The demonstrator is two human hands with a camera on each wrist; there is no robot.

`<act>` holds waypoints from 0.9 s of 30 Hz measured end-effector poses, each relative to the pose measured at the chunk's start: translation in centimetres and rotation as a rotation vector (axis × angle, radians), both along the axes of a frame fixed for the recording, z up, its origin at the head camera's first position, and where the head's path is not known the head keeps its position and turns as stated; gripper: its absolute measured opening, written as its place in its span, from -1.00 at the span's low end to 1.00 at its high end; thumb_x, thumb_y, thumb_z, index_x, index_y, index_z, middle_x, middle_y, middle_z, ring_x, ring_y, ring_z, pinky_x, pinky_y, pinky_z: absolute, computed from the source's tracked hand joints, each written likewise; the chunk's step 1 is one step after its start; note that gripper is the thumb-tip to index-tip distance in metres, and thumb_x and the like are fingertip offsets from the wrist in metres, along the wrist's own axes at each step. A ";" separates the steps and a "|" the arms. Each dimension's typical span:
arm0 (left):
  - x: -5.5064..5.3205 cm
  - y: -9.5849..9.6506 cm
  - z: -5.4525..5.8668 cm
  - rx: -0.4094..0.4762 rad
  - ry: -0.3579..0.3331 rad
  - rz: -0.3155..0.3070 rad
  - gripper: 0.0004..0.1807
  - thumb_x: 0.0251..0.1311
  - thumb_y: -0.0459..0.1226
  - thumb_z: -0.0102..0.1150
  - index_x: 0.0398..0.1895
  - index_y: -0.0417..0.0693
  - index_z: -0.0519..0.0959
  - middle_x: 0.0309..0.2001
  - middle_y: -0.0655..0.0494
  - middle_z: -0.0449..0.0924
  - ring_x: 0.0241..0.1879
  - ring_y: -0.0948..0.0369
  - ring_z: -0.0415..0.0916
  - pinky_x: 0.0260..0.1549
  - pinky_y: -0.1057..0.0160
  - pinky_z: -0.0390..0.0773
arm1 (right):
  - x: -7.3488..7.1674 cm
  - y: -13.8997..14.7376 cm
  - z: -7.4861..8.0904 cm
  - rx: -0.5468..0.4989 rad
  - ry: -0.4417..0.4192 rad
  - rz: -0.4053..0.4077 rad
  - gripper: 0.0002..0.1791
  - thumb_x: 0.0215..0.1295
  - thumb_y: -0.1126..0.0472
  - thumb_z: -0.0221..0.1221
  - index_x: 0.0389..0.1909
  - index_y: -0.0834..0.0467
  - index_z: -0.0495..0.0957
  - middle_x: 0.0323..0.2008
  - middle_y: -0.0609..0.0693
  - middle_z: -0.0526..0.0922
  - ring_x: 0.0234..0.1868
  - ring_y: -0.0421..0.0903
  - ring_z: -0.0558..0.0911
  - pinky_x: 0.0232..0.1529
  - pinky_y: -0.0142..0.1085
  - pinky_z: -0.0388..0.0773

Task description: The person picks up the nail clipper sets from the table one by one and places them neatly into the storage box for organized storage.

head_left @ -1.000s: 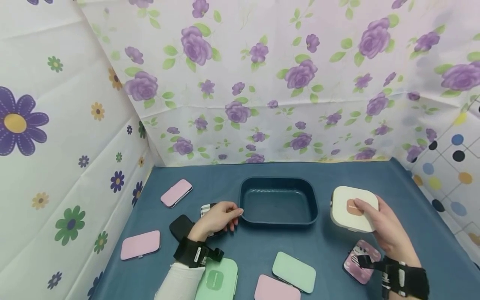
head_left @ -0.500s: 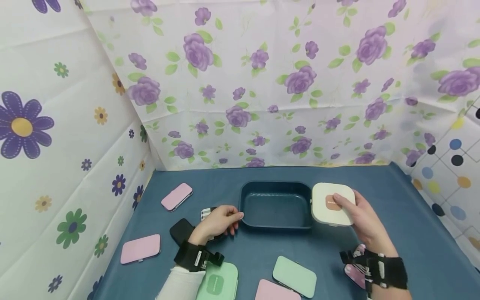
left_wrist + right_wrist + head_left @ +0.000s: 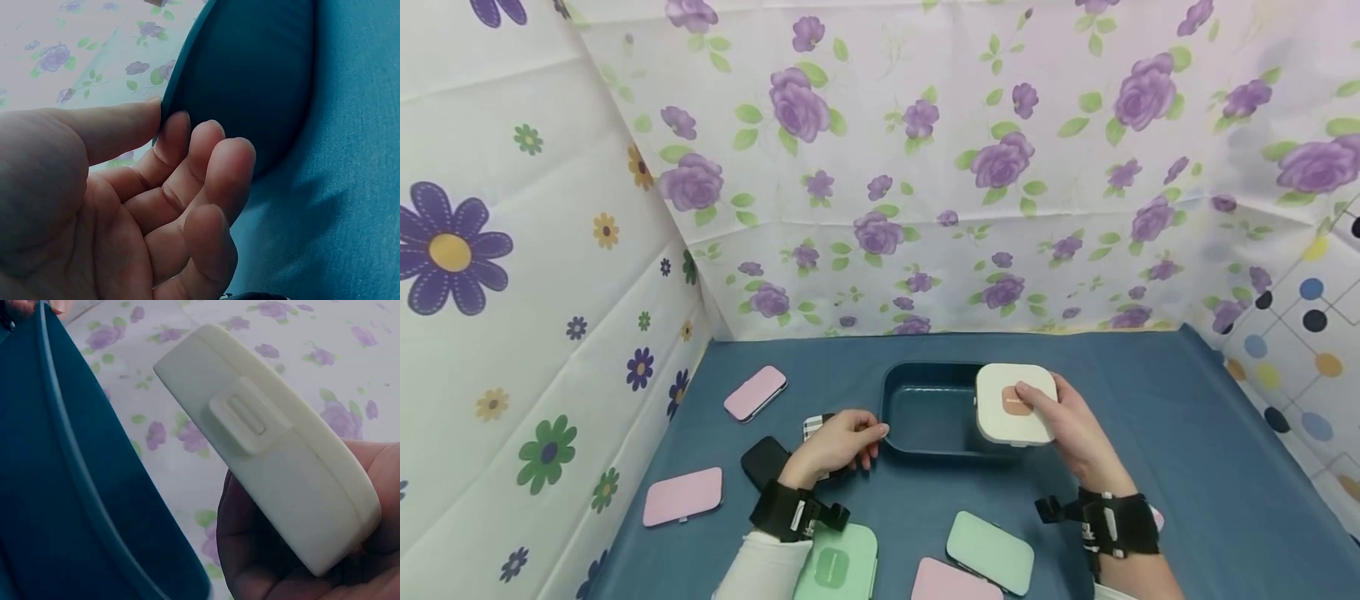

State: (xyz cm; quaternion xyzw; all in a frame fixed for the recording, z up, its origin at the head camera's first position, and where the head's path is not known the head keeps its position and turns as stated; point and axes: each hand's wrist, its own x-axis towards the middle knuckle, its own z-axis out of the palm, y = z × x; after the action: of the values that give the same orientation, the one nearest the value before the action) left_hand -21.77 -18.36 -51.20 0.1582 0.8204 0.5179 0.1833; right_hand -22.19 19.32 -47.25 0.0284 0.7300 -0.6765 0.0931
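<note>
My right hand (image 3: 1078, 437) grips a cream square case (image 3: 1000, 404) with a rounded outline and a brown label, thumb on top of the lid. In the right wrist view the clasp on the side of the cream case (image 3: 269, 444) faces the camera. It is held above the right part of a dark teal rectangular tray (image 3: 928, 417), hiding that end. My left hand (image 3: 842, 440) pinches the tray's left rim between thumb and index finger. The left wrist view shows this hold on the tray (image 3: 250, 69), the other fingers loosely curled below.
Around the tray lie pink cases (image 3: 756, 393), a black case (image 3: 764, 460), a checked case (image 3: 814, 425) partly under the left hand, a large green case (image 3: 833, 567) and a smaller green case (image 3: 990, 552). A patterned pink case is mostly hidden behind the right wrist.
My right hand has carried the cream case leftward, from right of the tray to above its right part. The left hand keeps its hold on the rim.
</note>
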 end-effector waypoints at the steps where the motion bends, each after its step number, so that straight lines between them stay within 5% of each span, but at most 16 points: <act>1: 0.0 0.0 0.0 0.000 0.000 0.001 -0.58 0.68 -0.12 0.07 -0.18 -0.36 0.61 -0.43 -0.03 0.61 -0.47 -0.06 0.61 -0.50 0.14 0.52 | -0.1 -0.2 -0.1 0.002 -0.001 -0.002 -0.12 0.56 -0.17 0.26 0.59 0.25 0.14 -0.05 0.01 0.66 -0.19 -0.16 0.75 -0.19 -0.30 0.68; 16: 0.0 0.0 0.1 -0.005 0.001 -0.002 -0.58 0.68 -0.12 0.06 -0.17 -0.36 0.62 -0.43 -0.02 0.62 -0.46 -0.04 0.62 -0.50 0.17 0.51 | -0.8 -2.9 -1.1 0.087 -0.055 0.003 -0.16 0.63 -0.15 0.16 0.67 0.17 0.05 0.23 0.21 0.52 -0.11 -0.10 0.66 -0.18 -0.28 0.62; 23: 0.0 0.0 0.1 -0.009 -0.002 -0.009 -0.58 0.68 -0.12 0.05 -0.17 -0.37 0.61 -0.42 -0.05 0.63 -0.44 -0.08 0.62 -0.49 0.15 0.52 | -1.1 -3.6 -1.5 0.175 -0.058 0.017 -0.06 0.62 -0.19 0.15 0.72 0.19 -0.05 0.53 0.24 0.27 0.32 0.10 0.44 0.22 -0.12 0.42; 27: 0.0 0.1 0.2 -0.014 0.001 -0.010 -0.58 0.68 -0.13 0.05 -0.17 -0.36 0.61 -0.42 -0.05 0.63 -0.45 -0.07 0.62 -0.49 0.14 0.52 | -1.3 -4.1 -1.7 0.216 -0.048 0.027 -0.08 0.62 -0.20 0.15 0.71 0.17 -0.02 0.55 0.26 0.25 0.37 0.14 0.41 0.26 -0.06 0.40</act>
State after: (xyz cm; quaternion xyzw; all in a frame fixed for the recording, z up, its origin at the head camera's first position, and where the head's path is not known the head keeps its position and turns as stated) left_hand -21.80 -18.31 -50.97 0.1614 0.8234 0.5110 0.1867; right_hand -23.52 15.24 -48.90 0.0444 0.7965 -0.5917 0.1160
